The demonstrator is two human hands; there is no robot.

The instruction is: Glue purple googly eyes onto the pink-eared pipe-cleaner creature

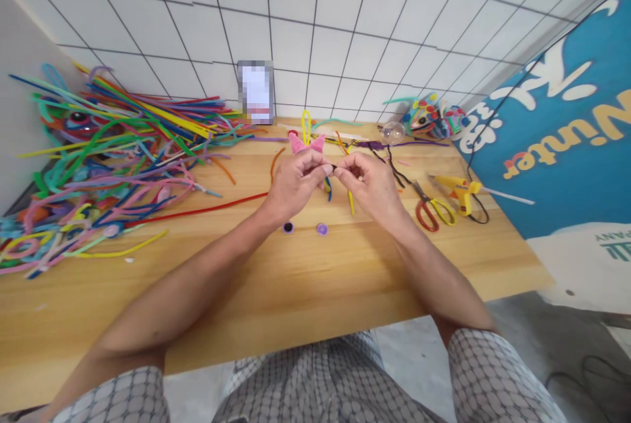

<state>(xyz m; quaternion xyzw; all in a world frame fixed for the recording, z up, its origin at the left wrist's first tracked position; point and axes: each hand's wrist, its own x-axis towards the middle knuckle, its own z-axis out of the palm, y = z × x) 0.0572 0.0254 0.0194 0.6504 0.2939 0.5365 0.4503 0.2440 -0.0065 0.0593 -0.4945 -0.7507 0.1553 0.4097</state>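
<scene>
Over the middle of the wooden table (pixel 296 291), my left hand (pixel 296 183) and my right hand (pixel 369 183) meet fingertip to fingertip. Both pinch a short dark pipe cleaner piece (pixel 334 167) between them. A pink pipe-cleaner shape with two points (pixel 305 143) shows just behind my left fingers, with a yellow loop (pixel 306 124) rising behind it; whether my hand holds it I cannot tell. Two small purple googly eyes (pixel 288 228) (pixel 322 229) lie on the table below my hands. A yellow pipe cleaner (pixel 351 201) lies under my right hand.
A big heap of coloured pipe cleaners (pixel 108 154) covers the table's left side. Red-handled scissors (pixel 428 209) and a yellow glue gun (pixel 456 190) lie to the right. Finished colourful figures (pixel 434 117) and a clear ball (pixel 393 132) stand at the back right. A blue banner (pixel 557 140) leans at the right.
</scene>
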